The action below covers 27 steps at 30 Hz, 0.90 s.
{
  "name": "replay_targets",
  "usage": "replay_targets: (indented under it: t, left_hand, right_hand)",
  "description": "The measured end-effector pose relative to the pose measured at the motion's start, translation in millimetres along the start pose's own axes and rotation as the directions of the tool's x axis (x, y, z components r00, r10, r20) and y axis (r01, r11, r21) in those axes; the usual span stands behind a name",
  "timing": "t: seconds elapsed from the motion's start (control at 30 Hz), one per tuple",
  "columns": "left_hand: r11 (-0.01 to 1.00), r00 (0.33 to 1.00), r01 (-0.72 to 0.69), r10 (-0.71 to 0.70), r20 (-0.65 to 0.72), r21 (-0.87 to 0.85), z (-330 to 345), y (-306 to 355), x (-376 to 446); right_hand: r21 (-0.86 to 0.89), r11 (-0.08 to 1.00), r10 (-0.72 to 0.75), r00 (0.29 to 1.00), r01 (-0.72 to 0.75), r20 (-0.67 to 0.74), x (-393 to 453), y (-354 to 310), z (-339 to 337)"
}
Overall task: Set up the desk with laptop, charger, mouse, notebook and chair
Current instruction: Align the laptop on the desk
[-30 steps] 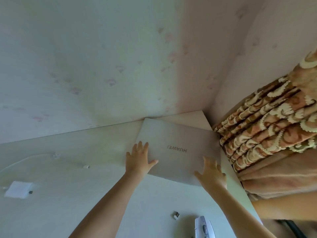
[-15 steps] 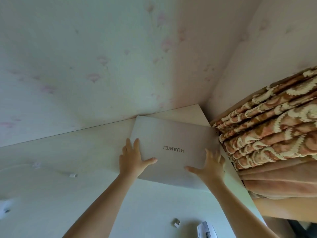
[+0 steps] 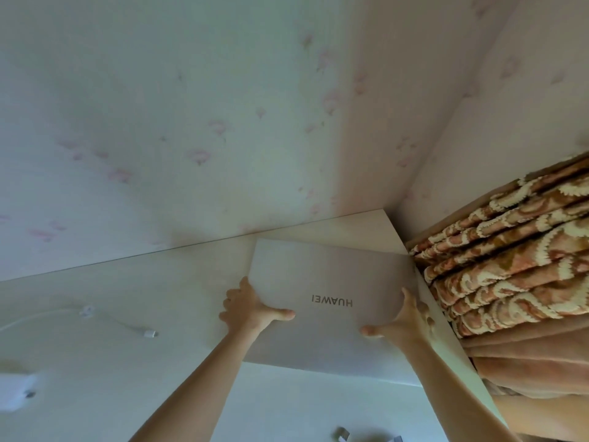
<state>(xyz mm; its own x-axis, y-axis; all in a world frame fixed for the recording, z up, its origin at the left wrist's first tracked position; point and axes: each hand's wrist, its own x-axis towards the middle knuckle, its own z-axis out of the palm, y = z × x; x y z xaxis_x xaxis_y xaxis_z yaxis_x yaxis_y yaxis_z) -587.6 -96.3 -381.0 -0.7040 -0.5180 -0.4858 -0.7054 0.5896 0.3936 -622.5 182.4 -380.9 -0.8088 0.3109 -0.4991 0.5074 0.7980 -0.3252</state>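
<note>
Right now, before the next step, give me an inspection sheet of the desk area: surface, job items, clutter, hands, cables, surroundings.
Surface: pale desk set into a wall corner.
Job's things: closed laptop at the far right, logo upside down to the camera; white charger brick at the left edge. Mouse, notebook, chair: nothing seen for certain.
Clutter: small metallic item at the near edge, unidentifiable.
Hands: left hand grips the laptop's left edge; right hand grips its right edge.
Cables: white cable loose on the desk, its plug unconnected.
Surroundings: floral wallpaper; patterned fabric right of the desk.
</note>
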Motion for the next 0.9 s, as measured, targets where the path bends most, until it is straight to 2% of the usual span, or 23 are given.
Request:
replay_targets:
  t: [0.13,0.3,0.37,0.57,0.7,0.9]
  left_hand:
    - [0.997,0.999,0.041,-0.041,0.013,-0.060,0,-21,-5]
    - [0.972,0.999,-0.045,0.040,-0.027,-0.232,-20,-50,-12]
    - [0.968,0.997,-0.080,0.071,-0.043,-0.238,-33,-60,-14]
    - [0.966,0.996,-0.082,0.072,-0.050,-0.244,-56,-103,-33]
    - [0.946,0.992,-0.068,0.032,-0.118,-0.316,-67,-139,-60]
    - [0.905,0.963,-0.072,-0.047,-0.266,-0.419,-86,-210,-124]
  right_hand:
    - [0.088,0.996,0.000,1.000,0.000,0.007,-3,-4,4]
    - [0.215,0.975,0.053,0.998,-0.057,0.022,-24,0,21]
    - [0.266,0.963,0.043,0.999,-0.046,0.015,-36,-2,32]
    - [0.273,0.960,-0.066,0.998,0.065,-0.006,-65,-22,46]
    - [0.262,0.954,-0.148,0.989,0.148,-0.019,-95,-32,52]
    - [0.255,0.928,-0.292,0.955,0.271,0.049,-159,-41,76]
